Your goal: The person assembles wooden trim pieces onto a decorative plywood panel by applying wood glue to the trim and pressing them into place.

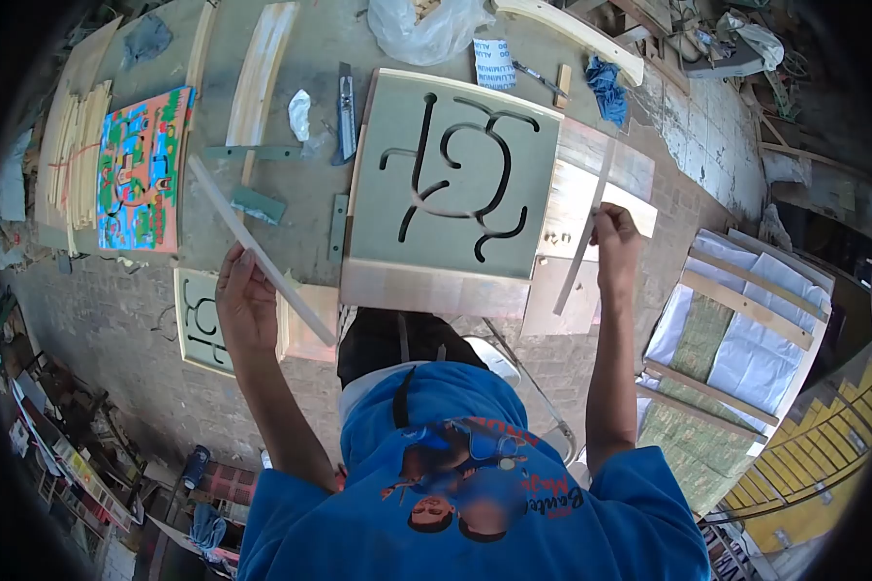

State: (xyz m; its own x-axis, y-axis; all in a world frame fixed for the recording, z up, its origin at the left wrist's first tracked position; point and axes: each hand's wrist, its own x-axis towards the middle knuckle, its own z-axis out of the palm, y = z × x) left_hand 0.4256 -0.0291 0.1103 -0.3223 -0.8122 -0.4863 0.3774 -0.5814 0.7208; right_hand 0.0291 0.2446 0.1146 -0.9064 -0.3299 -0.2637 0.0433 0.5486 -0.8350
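Note:
My left hand is closed around the middle of a long, thin, pale strip, which slants down to the right. In my right hand is a second pale strip, held near its middle and tilted. Between the two hands lies a grey-green board with dark, curved slots cut in it and pale edging along its sides. A plain pale board lies under the right-hand strip, with a few small dark bits on it.
A utility knife lies beyond the slotted board, near a plastic bag. Left on the table are a brightly painted panel and a bundle of thin sticks. Another slotted board sits below. Stacked panels stand at right.

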